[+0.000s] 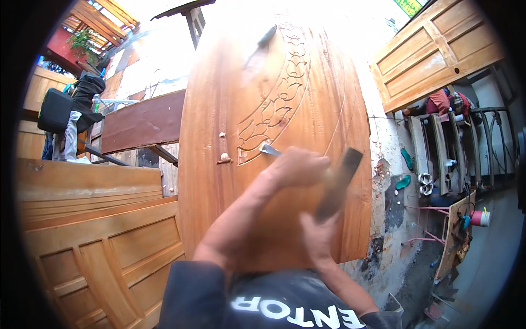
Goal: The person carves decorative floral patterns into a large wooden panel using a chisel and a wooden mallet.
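Left hand (296, 169): closed round a flat, bright metal chisel (269, 149), blade tip at the near end of a carved leaf-pattern band (282, 101). Right hand (319, 236): blurred, closed on the near end of a dark, straight-sided bar (342, 182). Brown wooden door panel (205, 109): lying flat below both hands. Slim dark-ended tool (267, 37): on panel's far part.

- Panel (205, 186): brown wood, grain showing; we note a smooth face, soft sheen toward its near edge.
- Carved band (282, 98), mid-panel to far edge: same wood, grooved and ridged.
- Chisel blade (269, 149): bright, shiny metal.
- Block-shaped striker (341, 183) near right edge: blurred, material unclear to us.
- Shirt (263, 282), near edge: matt dark cloth.
- Floor (397, 216) past right edge: rough, patchy.
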### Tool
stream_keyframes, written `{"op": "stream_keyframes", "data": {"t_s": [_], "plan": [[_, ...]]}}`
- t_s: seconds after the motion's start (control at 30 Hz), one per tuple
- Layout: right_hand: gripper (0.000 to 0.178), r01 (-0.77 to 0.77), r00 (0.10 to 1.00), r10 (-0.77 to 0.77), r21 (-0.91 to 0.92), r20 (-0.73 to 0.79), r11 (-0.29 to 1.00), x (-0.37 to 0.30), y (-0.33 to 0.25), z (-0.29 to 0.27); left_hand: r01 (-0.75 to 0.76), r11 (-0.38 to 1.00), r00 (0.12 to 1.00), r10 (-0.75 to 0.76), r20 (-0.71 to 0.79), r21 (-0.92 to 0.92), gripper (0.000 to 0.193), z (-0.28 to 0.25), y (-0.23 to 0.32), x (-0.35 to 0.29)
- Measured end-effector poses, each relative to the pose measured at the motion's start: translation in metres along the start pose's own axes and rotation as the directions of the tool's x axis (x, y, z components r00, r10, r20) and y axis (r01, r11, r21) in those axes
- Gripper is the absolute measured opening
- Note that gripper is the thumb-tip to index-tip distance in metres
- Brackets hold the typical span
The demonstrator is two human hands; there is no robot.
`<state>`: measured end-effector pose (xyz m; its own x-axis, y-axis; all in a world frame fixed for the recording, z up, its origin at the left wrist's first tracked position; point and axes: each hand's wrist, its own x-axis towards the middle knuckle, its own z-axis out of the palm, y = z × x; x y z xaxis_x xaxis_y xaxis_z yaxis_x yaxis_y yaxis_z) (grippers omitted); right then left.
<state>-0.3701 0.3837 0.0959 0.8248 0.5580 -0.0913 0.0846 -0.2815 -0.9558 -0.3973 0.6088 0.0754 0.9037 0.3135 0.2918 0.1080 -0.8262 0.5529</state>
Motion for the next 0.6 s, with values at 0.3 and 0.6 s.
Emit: {"op": "stream_keyframes", "data": {"t_s": [0.3, 0.6], "plan": [[0.108, 0.052, 0.980, -0.061, 0.052, 0.188, 0.997, -0.012, 0.014, 0.008, -0.037, 0.998, 0.999, 0.036, 0.017, 0.057, 0.022, -0.004, 0.000, -0.008], [0.103, 0.004, 0.998, 0.005, 0.149, -0.060, 0.989, -0.054, -0.006, 0.015, -0.161, 0.985, 0.979, 0.168, -0.113, 0.068, 0.021, -0.017, -0.001, -0.030]]}}
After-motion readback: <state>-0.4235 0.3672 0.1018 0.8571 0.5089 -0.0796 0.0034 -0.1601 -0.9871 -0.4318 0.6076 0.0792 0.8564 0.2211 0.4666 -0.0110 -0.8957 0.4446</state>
